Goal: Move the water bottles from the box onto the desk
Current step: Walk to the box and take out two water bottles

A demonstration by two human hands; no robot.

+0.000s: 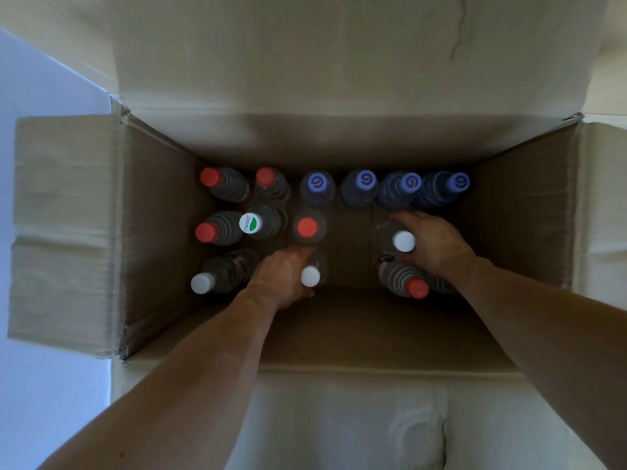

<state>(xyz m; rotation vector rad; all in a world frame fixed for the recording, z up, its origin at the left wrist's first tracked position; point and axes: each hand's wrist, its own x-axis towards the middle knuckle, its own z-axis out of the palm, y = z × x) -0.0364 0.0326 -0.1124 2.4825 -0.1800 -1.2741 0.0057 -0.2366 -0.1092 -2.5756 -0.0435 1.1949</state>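
left hand (281,278) fingers wrap white-cap bottle (310,276) | right hand (431,242) fingers wrap another bottle (403,240) | both bottles upright in box (163,205), lift straight up

You've got one open lane down the middle of the box (163,232), bare cardboard floor (351,245) between the red-capped bottle (307,227) and the white-capped bottle (403,241). The purple-capped row (390,183) blocks the far wall; bottles pack the left side.

swirl mark on four purple caps (362,180), small illegible word on green-white cap (250,223)
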